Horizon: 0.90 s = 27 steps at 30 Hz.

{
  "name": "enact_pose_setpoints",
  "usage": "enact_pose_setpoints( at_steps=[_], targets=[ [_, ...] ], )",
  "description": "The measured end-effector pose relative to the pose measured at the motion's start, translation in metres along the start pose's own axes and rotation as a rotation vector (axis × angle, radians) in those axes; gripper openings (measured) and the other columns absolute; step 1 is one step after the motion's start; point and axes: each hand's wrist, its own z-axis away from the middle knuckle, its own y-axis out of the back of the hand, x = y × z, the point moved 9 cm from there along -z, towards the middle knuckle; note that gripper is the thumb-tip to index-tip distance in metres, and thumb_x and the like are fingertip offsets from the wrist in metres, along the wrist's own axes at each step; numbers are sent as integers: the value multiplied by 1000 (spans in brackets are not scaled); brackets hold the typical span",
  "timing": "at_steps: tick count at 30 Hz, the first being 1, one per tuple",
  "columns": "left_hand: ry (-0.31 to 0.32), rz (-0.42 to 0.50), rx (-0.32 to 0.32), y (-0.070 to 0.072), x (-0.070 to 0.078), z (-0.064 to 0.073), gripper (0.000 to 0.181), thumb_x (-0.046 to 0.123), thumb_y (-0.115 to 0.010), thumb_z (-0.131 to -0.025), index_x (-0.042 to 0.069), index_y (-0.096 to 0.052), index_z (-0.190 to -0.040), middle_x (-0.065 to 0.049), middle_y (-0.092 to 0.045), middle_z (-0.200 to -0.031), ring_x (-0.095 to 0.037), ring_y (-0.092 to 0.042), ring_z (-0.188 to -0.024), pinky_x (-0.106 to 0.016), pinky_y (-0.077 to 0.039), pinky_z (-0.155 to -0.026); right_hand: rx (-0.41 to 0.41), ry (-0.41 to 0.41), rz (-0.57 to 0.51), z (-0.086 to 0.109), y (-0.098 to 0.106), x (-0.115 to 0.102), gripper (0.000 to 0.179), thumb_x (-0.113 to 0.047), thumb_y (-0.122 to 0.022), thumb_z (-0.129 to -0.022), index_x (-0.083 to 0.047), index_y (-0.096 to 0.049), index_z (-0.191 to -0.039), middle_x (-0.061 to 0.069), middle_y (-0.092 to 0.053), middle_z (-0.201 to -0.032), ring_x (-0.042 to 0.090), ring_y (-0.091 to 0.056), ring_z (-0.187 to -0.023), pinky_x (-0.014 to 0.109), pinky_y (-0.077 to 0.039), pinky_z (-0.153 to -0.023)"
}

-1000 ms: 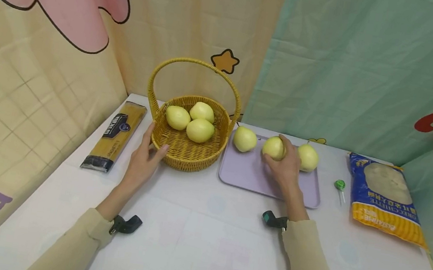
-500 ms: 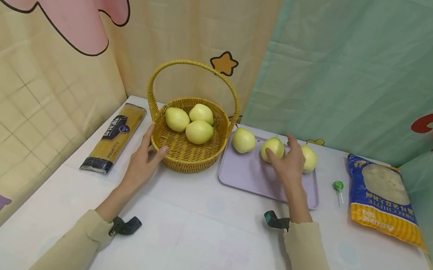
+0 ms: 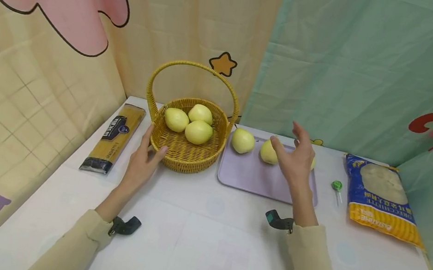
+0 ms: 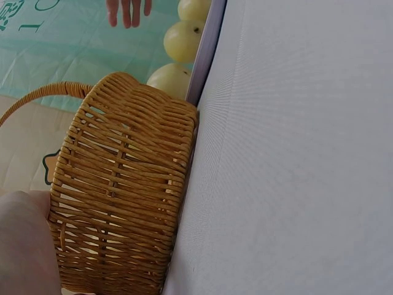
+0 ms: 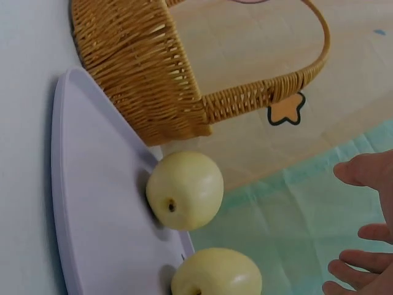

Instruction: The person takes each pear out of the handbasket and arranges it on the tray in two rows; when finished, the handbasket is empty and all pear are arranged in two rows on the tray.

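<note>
My left hand [image 3: 143, 160] holds the left side of a woven basket [image 3: 184, 166], its thumb over the front rim and its fingers along the outside. Three pale yellow pears [image 3: 198, 132] lie in the basket, whose tall handle stands upright. My right hand [image 3: 298, 160] is raised over the right part of a lilac tray [image 3: 243, 178], fingers and thumb spread, nothing between them. On the tray sit a left pear [image 3: 242, 141], a middle pear [image 3: 268, 152] just left of the right thumb, and a right pear [image 3: 313, 162] mostly hidden behind the hand. In the right wrist view, two pears [image 5: 185, 190] show apart from the fingers.
A spaghetti pack [image 3: 114, 138] lies left of the basket. Right of the tray are a green lollipop [image 3: 337, 185] and a blue and yellow orecchiette bag [image 3: 383, 197]. Printed curtains [image 3: 334, 78] rise behind the white table [image 3: 191, 248].
My right hand has let go of the middle pear, opened, and lifted up and to the right. That pear stays on the tray. My left hand keeps its place on the basket.
</note>
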Motion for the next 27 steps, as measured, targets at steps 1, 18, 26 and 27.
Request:
enact_pose_setpoints(
  at_steps=[1, 18, 26, 27],
  targets=[
    [0, 0, -1, 0, 0, 0, 82, 46, -54, -109, 31, -4, -171, -15, -26, -174, -48, -44, -148, -68, -34, -120, -6, 10, -11, 1, -1, -6, 73, -26, -81, -93, -10, -49, -157, 14, -54, -157, 30, -50, -146, 46, -40, -123],
    [-4, 3, -9, -2, 2, 1, 83, 46, -55, -109, 30, -3, -172, -19, -30, -171, -47, -47, -145, -69, -38, -117, -75, 220, -91, 32, -26, -76, 71, -19, -85, -90, -10, -54, -153, 7, -58, -154, 25, -54, -142, 49, -44, -120],
    [7, -3, -9, -1, 0, 1, 82, 47, -53, -109, 31, -2, -171, -18, -28, -172, -48, -45, -147, -69, -35, -119, -138, 311, -65, 45, -51, -92, 72, -19, -86, -88, -7, -55, -152, 11, -61, -149, 28, -57, -138, 51, -48, -115],
    [8, -3, -8, -1, 0, 1, 82, 47, -53, -109, 32, -2, -171, -18, -28, -173, -48, -45, -147, -69, -35, -119, -150, 317, -63, 47, -56, -93, 72, -19, -86, -88, -6, -55, -151, 12, -62, -148, 30, -57, -137, 51, -49, -114]
  ],
)
